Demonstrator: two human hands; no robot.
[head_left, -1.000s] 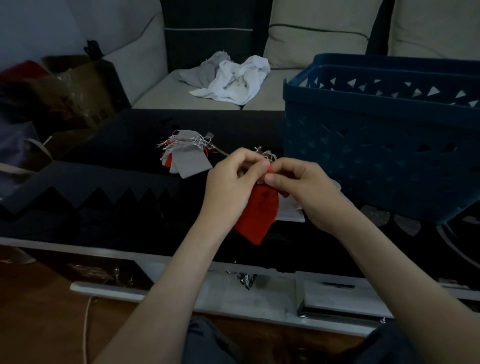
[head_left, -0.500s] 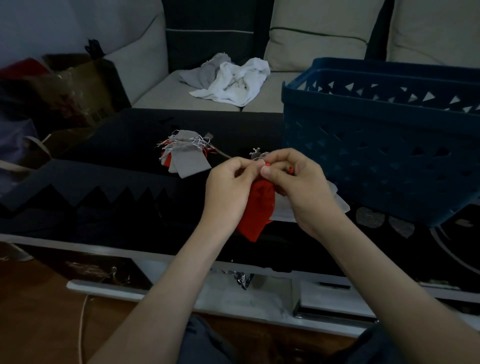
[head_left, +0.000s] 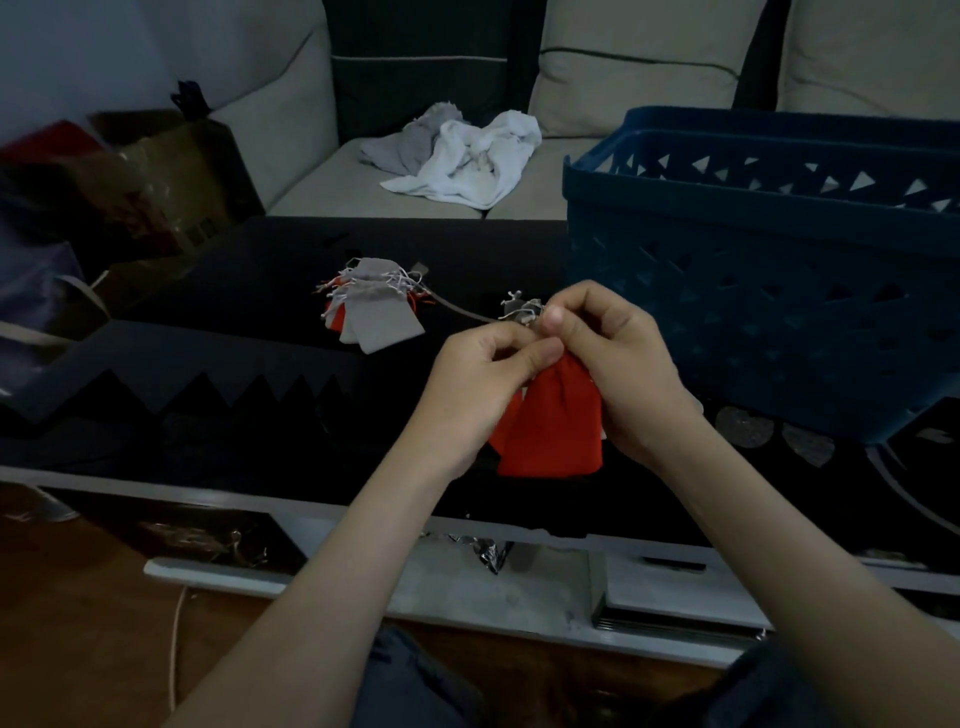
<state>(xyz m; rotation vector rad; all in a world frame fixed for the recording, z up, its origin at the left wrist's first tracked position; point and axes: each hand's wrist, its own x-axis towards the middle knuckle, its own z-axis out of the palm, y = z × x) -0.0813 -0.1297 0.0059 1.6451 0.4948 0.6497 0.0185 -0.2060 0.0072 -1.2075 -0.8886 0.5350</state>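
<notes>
Both hands pinch the gathered top of a red pouch (head_left: 550, 421), which hangs above the dark tabletop (head_left: 234, 415); the left hand (head_left: 483, 384) and right hand (head_left: 618, 364) meet fingertip to fingertip. A pile of grey pouches (head_left: 374, 306) lies to the left, a blue basket (head_left: 769, 270) just to the right.
</notes>
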